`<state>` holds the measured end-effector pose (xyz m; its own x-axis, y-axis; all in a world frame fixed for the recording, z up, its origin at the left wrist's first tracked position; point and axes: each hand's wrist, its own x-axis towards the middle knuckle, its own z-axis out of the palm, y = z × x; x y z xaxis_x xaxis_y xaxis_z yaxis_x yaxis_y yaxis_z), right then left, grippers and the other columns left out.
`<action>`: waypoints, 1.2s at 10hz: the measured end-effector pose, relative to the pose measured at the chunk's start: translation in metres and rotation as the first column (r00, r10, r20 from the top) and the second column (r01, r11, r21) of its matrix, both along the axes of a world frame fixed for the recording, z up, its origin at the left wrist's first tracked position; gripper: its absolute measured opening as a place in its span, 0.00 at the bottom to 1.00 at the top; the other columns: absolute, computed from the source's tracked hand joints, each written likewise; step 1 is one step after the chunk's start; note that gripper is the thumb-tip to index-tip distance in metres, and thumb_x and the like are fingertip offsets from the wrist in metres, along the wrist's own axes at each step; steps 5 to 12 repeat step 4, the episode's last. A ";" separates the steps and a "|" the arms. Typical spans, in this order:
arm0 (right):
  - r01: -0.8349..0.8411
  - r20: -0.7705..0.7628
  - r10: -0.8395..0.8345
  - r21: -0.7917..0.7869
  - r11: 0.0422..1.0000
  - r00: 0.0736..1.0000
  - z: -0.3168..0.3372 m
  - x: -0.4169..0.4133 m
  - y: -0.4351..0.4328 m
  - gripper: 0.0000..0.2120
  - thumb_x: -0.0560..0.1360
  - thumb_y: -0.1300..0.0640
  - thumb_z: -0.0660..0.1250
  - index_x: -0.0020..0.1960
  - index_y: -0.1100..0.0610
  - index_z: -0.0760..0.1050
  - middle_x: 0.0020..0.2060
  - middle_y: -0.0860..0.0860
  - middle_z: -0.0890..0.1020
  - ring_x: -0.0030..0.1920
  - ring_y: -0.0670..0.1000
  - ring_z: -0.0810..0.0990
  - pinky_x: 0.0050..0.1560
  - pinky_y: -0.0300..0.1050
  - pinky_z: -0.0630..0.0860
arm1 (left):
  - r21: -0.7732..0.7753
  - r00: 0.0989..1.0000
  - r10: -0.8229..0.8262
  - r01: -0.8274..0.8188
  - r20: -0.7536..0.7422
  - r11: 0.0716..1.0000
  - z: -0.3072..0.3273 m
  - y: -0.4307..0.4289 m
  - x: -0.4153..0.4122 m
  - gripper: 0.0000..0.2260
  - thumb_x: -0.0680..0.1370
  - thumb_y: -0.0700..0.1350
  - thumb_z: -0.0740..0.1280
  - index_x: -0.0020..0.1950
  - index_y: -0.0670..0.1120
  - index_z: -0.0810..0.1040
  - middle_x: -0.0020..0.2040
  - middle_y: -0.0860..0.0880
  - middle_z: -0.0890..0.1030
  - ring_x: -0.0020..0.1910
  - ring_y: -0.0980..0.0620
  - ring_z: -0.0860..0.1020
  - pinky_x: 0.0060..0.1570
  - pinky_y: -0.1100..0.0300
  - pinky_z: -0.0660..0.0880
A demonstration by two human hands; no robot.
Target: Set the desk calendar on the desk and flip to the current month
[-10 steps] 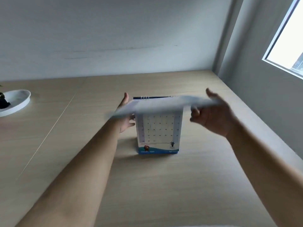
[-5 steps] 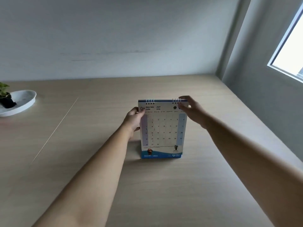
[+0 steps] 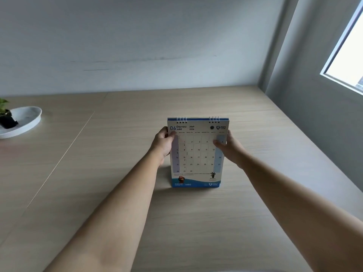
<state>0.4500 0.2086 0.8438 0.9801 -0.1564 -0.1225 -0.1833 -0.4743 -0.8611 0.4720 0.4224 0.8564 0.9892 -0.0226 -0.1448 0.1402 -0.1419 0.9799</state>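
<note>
A spiral-bound desk calendar (image 3: 197, 160) stands upright on the light wooden desk (image 3: 121, 173), its front page showing 06 June 2026 with a blue band along the bottom. My left hand (image 3: 164, 145) grips its left edge, thumb on the page near the top. Gripping the right edge is my right hand (image 3: 228, 149), with the thumb lying over the date grid. The back of the calendar is hidden from me.
A white shallow dish (image 3: 23, 119) with a small potted plant (image 3: 5, 114) sits at the desk's far left. The desk meets a white wall at the back and a grey wall with a window (image 3: 351, 54) on the right.
A page that was lifted over the spiral one second ago has gone over the top. The June page now faces me, and both hands have slid down to hold the calendar's sides.
</note>
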 end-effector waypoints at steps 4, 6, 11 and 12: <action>-0.011 0.376 -0.135 0.360 0.933 0.917 0.043 -0.056 -0.027 0.38 0.68 0.56 0.72 0.72 0.48 0.56 0.74 0.54 0.60 0.72 0.55 0.62 0.71 0.54 0.63 | 0.384 0.975 -0.170 0.212 -0.141 0.899 -0.042 0.054 -0.083 0.18 0.74 0.60 0.62 0.62 0.59 0.70 0.61 0.53 0.78 0.56 0.54 0.76 0.50 0.55 0.73; -0.011 0.376 -0.135 0.360 0.933 0.917 0.043 -0.056 -0.027 0.38 0.68 0.56 0.72 0.72 0.48 0.56 0.74 0.54 0.60 0.72 0.55 0.62 0.71 0.54 0.63 | 0.384 0.975 -0.170 0.212 -0.141 0.899 -0.042 0.054 -0.083 0.18 0.74 0.60 0.62 0.62 0.59 0.70 0.61 0.53 0.78 0.56 0.54 0.76 0.50 0.55 0.73; -0.011 0.376 -0.135 0.360 0.933 0.917 0.043 -0.056 -0.027 0.38 0.68 0.56 0.72 0.72 0.48 0.56 0.74 0.54 0.60 0.72 0.55 0.62 0.71 0.54 0.63 | 0.384 0.975 -0.170 0.212 -0.141 0.899 -0.042 0.054 -0.083 0.18 0.74 0.60 0.62 0.62 0.59 0.70 0.61 0.53 0.78 0.56 0.54 0.76 0.50 0.55 0.73; -0.011 0.376 -0.135 0.360 0.933 0.917 0.043 -0.056 -0.027 0.38 0.68 0.56 0.72 0.72 0.48 0.56 0.74 0.54 0.60 0.72 0.55 0.62 0.71 0.54 0.63 | 0.384 0.975 -0.170 0.212 -0.141 0.899 -0.042 0.054 -0.083 0.18 0.74 0.60 0.62 0.62 0.59 0.70 0.61 0.53 0.78 0.56 0.54 0.76 0.50 0.55 0.73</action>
